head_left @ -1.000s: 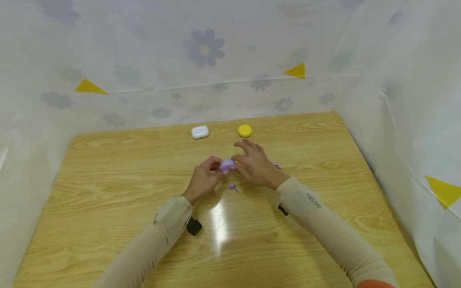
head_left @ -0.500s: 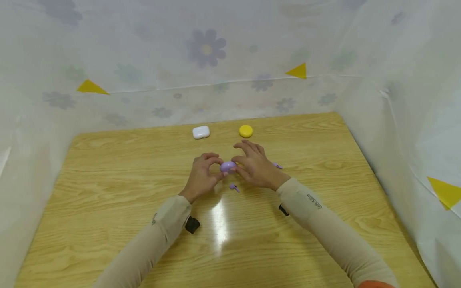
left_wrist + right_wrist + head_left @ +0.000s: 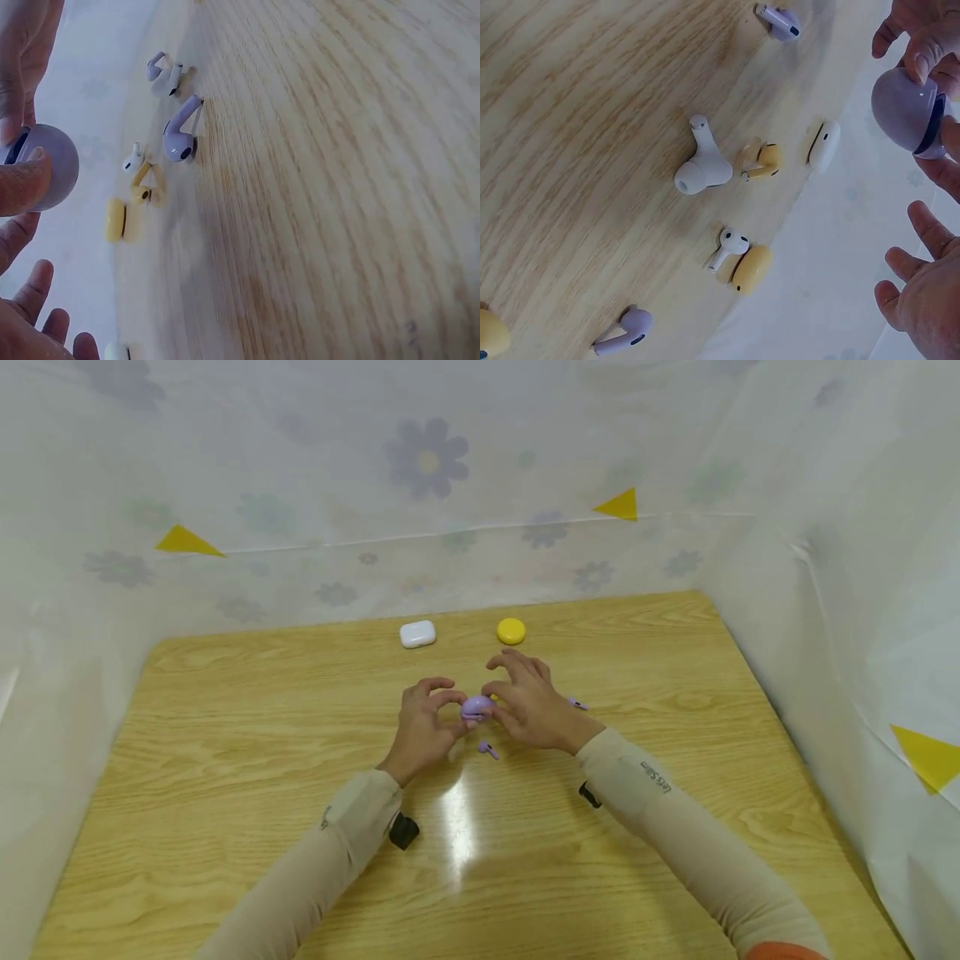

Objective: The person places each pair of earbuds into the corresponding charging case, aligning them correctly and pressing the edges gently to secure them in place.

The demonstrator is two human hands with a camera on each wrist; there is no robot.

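Note:
A purple rounded earbud case (image 3: 477, 706) is held between both hands above the table, its lid parted by a narrow dark gap, also visible on the case (image 3: 904, 112) in the right wrist view. My left hand (image 3: 422, 727) pinches it from the left with thumb and index finger. From the right, my right hand (image 3: 531, 703) pinches its other side, the remaining fingers spread. One purple earbud (image 3: 487, 750) lies just in front of the case, and a second purple earbud (image 3: 578, 703) lies beyond my right hand.
White case (image 3: 417, 633) and yellow round case (image 3: 511, 631) stand near the table's back edge. In the right wrist view, a large white earbud (image 3: 705, 165), a yellow earbud (image 3: 765, 161) and a smaller white earbud (image 3: 731, 244) lie loose. Patterned sheeting (image 3: 315, 468) hangs behind.
My left fingers have loosened from a tighter curl and shifted their hold on the case. A gap now shows under its lid. The right hand stays almost in place.

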